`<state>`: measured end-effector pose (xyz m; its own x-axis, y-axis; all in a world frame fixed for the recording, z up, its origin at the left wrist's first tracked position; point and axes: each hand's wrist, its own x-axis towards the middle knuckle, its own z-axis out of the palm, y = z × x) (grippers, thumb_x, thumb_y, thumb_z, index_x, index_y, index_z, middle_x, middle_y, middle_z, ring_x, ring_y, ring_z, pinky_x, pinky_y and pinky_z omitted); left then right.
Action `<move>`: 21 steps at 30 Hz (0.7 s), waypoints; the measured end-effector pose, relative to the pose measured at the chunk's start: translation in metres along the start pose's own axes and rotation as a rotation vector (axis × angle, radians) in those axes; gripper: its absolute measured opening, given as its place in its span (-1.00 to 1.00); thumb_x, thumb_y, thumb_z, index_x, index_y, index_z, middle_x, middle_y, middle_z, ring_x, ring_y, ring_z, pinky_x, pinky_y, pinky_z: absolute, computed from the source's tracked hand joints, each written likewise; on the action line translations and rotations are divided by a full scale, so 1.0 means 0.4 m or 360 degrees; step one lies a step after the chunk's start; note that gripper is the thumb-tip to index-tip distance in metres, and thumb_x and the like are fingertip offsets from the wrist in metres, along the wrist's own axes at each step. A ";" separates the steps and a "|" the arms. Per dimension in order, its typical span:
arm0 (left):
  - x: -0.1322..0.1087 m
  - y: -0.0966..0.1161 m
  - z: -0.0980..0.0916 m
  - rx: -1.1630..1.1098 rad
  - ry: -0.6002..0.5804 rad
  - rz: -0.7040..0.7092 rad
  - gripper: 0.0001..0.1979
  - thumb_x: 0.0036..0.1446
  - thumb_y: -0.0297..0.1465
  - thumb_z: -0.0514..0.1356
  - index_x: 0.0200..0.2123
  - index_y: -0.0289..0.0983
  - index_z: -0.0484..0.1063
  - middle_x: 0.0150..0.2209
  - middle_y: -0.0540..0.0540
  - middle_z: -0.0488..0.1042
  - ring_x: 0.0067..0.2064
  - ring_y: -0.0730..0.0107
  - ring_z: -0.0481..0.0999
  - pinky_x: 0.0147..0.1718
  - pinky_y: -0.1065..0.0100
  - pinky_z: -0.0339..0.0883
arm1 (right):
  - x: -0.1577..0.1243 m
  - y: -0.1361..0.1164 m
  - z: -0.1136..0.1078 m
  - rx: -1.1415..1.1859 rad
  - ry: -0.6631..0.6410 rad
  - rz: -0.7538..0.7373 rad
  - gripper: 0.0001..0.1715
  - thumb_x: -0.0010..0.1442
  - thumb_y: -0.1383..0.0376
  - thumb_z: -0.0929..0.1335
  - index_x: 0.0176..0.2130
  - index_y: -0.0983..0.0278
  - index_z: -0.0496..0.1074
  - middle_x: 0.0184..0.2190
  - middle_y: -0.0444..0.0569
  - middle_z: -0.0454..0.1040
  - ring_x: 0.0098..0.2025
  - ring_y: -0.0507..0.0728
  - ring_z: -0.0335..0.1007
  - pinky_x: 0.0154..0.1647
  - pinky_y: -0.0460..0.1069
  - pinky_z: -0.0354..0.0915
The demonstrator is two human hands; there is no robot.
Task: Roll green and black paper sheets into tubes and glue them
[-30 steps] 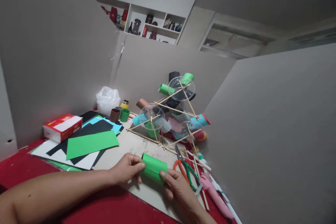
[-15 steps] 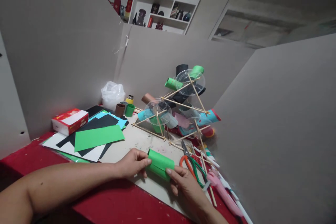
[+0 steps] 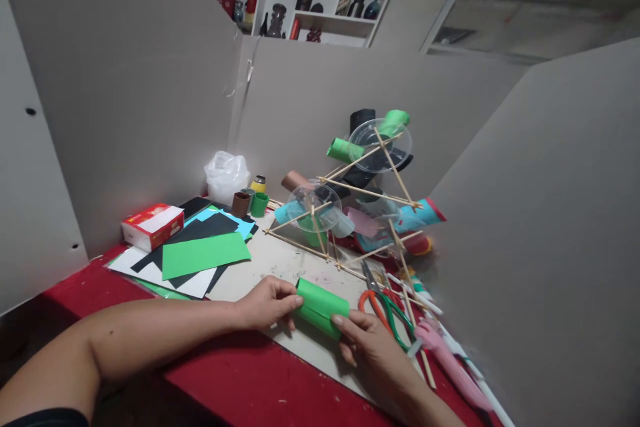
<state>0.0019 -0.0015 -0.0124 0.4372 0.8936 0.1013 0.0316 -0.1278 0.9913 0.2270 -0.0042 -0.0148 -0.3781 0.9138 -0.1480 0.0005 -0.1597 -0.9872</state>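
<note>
A green paper roll (image 3: 320, 305) lies on its side just above a grey board (image 3: 260, 268) on the red table (image 3: 235, 393). My left hand (image 3: 267, 303) pinches the roll's left end with closed fingers. My right hand (image 3: 373, 347) grips its right end, thumb pressed on the paper. Behind the roll stands a model of wooden skewers (image 3: 360, 193) with clear plastic cups and small coloured paper tubes fixed to it.
Sheets of green, black, blue and white paper (image 3: 200, 255) lie at the left, beside a red and white box (image 3: 153, 225). Scissors (image 3: 383, 300), a pink tool (image 3: 453, 367) and loose sticks lie at the right. Small cups (image 3: 250, 203) and a white bag (image 3: 226, 173) stand at the back wall.
Both hands keep hold of the green roll. The view has swung left and down, so everything sits further right in the picture; the roll itself has hardly moved on the board.
</note>
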 end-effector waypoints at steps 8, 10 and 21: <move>-0.003 0.009 0.002 -0.0006 -0.0012 0.0025 -0.49 0.03 0.07 0.14 -0.52 -0.31 0.33 -0.73 0.03 0.32 -0.66 0.46 0.39 -0.70 0.53 0.06 | 0.009 0.001 -0.002 -0.0047 0.0001 -0.0024 -0.53 0.03 -0.01 0.46 -0.47 0.37 0.44 -0.80 -0.19 0.29 -0.75 -0.09 0.07 -0.71 -0.17 -0.07; -0.003 0.011 0.002 -0.0009 -0.0012 0.0030 -0.50 0.03 0.05 0.14 -0.53 -0.31 0.32 -0.72 0.02 0.33 -0.66 0.47 0.38 -0.69 0.53 0.06 | 0.008 0.001 -0.003 -0.0043 0.0009 -0.0017 -0.53 0.03 -0.01 0.46 -0.46 0.37 0.44 -0.79 -0.19 0.30 -0.75 -0.08 0.08 -0.70 -0.17 -0.04; -0.004 0.006 0.001 -0.0044 -0.0032 0.0032 -0.48 -0.01 0.07 0.17 -0.60 -0.27 0.22 -0.73 0.07 0.27 -0.64 0.50 0.39 -0.68 0.51 0.05 | -0.006 -0.001 0.001 0.0003 0.0051 0.0075 -0.55 -0.01 0.02 0.49 -0.53 0.33 0.39 -0.78 -0.18 0.30 -0.73 -0.06 0.08 -0.67 -0.13 0.05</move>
<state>0.0014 -0.0035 -0.0104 0.4553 0.8823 0.1196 -0.0018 -0.1334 0.9911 0.2274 -0.0063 -0.0141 -0.3481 0.9166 -0.1965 0.0158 -0.2039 -0.9789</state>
